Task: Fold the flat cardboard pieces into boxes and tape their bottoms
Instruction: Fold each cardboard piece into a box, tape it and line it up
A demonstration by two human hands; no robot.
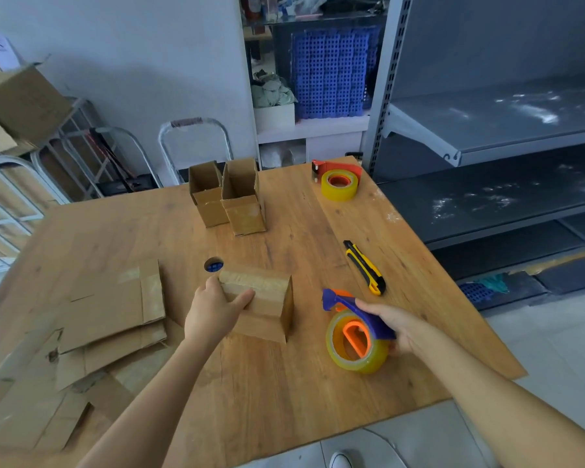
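Observation:
A folded cardboard box (pixel 267 302) stands bottom-up near the table's middle, with clear tape across its closed flaps. My left hand (pixel 213 309) grips its near left corner, thumb lying on the taped top. To the right, my right hand (pixel 390 324) holds the blue handle of a tape dispenser (pixel 355 339) with a yellowish roll and orange core, resting on the table. Two folded boxes (pixel 228 197) stand open side up at the far side. Flat cardboard pieces (pixel 112 319) lie stacked on the left.
A yellow and black utility knife (pixel 365 268) lies right of the box. A second tape dispenser (pixel 338 180), red, sits at the far right corner. The wooden table (pixel 284 400) has a round cable hole (pixel 213 265). Grey metal shelves (pixel 504 130) stand to the right.

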